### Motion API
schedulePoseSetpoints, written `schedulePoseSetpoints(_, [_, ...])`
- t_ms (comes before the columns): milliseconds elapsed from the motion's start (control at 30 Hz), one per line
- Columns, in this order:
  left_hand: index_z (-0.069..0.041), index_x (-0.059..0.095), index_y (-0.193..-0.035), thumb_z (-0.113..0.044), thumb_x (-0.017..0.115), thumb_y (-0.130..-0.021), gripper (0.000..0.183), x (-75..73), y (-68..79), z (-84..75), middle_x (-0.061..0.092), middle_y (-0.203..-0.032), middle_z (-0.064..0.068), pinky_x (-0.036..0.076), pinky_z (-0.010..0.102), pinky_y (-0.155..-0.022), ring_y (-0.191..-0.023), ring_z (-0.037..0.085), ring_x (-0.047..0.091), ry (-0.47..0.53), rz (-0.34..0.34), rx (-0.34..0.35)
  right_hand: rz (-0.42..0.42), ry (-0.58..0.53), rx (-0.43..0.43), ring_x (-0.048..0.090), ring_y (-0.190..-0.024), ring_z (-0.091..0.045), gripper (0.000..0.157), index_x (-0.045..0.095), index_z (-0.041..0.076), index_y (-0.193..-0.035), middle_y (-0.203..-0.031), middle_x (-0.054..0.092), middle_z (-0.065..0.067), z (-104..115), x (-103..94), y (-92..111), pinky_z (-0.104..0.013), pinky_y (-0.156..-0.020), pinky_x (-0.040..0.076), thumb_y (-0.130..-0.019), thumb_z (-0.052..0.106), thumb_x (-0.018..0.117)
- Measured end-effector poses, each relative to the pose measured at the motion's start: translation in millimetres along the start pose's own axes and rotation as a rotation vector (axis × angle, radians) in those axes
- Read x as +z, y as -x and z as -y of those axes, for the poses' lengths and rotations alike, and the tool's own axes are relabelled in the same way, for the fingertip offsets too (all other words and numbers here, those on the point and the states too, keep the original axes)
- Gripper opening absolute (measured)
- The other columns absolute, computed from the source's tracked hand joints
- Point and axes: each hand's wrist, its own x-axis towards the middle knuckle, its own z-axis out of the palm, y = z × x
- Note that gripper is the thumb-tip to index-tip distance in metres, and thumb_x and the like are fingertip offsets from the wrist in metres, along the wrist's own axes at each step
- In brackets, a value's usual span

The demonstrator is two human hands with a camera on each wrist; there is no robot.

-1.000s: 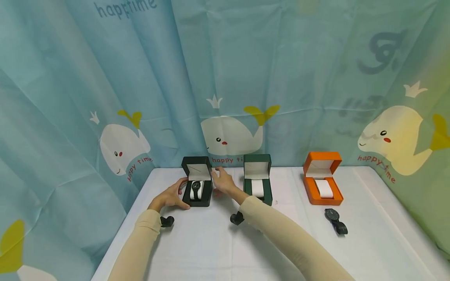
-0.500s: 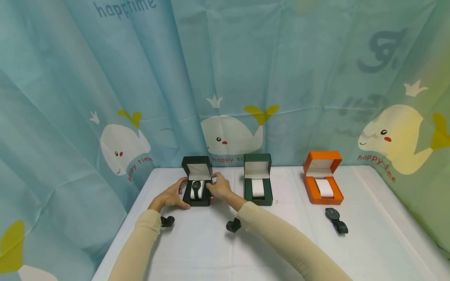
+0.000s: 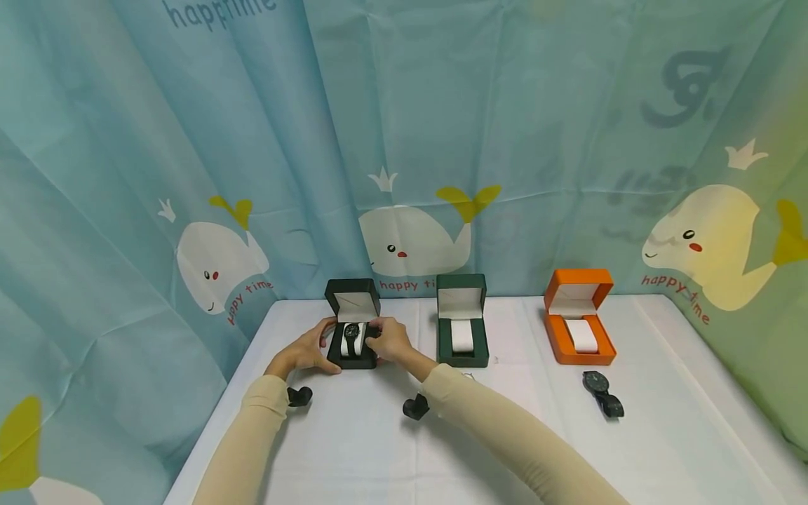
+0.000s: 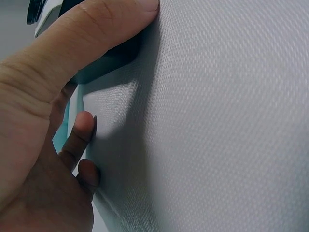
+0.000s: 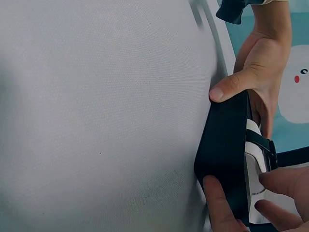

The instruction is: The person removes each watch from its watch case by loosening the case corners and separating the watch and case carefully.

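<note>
An open black watch box (image 3: 358, 364) stands at the far left of the table, holding a black watch (image 3: 351, 333) on a white cushion (image 5: 254, 126). My left hand (image 3: 306, 351) grips the box's left side, thumb at its near corner and other fingers partly hidden behind. In the left wrist view, two fingertips (image 4: 84, 123) show beyond the thumb. At the box's right side, my right hand (image 3: 393, 340) holds the wall. One finger (image 5: 216, 193) presses the outside while two others reach in beside the cushion.
To the right stand an open green watch box (image 3: 445, 347) and an open orange watch box (image 3: 600, 351), each with a bare white cushion. A black watch (image 3: 596, 384) lies in front of the orange one. A patterned curtain (image 3: 543, 140) hangs behind the table.
My right hand has come in from beside and behind the black box onto its right side, fingers now at the cushion. The left hand has kept its grip.
</note>
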Motion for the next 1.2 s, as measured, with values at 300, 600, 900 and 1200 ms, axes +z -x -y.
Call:
schedulePoseSetpoints(300, [-0.003,0.029,-0.156,-0.012,0.100,-0.062,0.118,0.1,0.0,0.6,0.043,-0.152,0.020,0.041,0.040,-0.089,-0.104,0.029,0.047,0.002,0.002,0.011,-0.049,0.160,0.023,0.066,-0.061,-0.022,0.044,0.067,0.001,-0.131,-0.129,0.060,-0.023,1.9,6.6,-3.3,-0.027,-0.046,0.054,-0.089,0.001,0.076])
schedulePoseSetpoints(600, [0.000,0.028,-0.156,-0.011,0.099,-0.063,0.118,-1.5,0.2,-0.5,0.041,-0.155,0.022,0.039,0.041,-0.090,-0.104,0.029,0.045,0.003,0.003,0.019,-0.065,0.267,-0.022,0.060,-0.117,-0.031,0.042,0.069,0.001,-0.130,-0.131,0.062,-0.020,1.8,6.7,-2.1,-0.043,-0.094,0.053,-0.089,0.007,0.078])
schedulePoseSetpoints(900, [0.003,0.025,-0.156,-0.009,0.098,-0.064,0.118,-2.0,0.0,0.8,0.034,-0.160,0.025,0.038,0.045,-0.097,-0.109,0.032,0.045,0.041,0.019,0.046,-0.054,0.283,-0.061,0.059,-0.121,-0.033,0.042,0.069,0.000,-0.129,-0.132,0.062,-0.021,1.1,5.6,-2.3,-0.049,-0.099,0.050,-0.089,0.006,0.078])
schedulePoseSetpoints(1200, [0.002,0.024,-0.157,-0.010,0.099,-0.064,0.120,-0.9,-0.2,-2.4,0.035,-0.158,0.024,0.039,0.045,-0.095,-0.107,0.030,0.045,0.010,0.022,0.015,-0.052,0.286,-0.071,0.057,-0.123,-0.035,0.041,0.070,0.001,-0.129,-0.133,0.061,-0.021,-0.8,5.7,-2.3,-0.050,-0.100,0.049,-0.090,0.007,0.078])
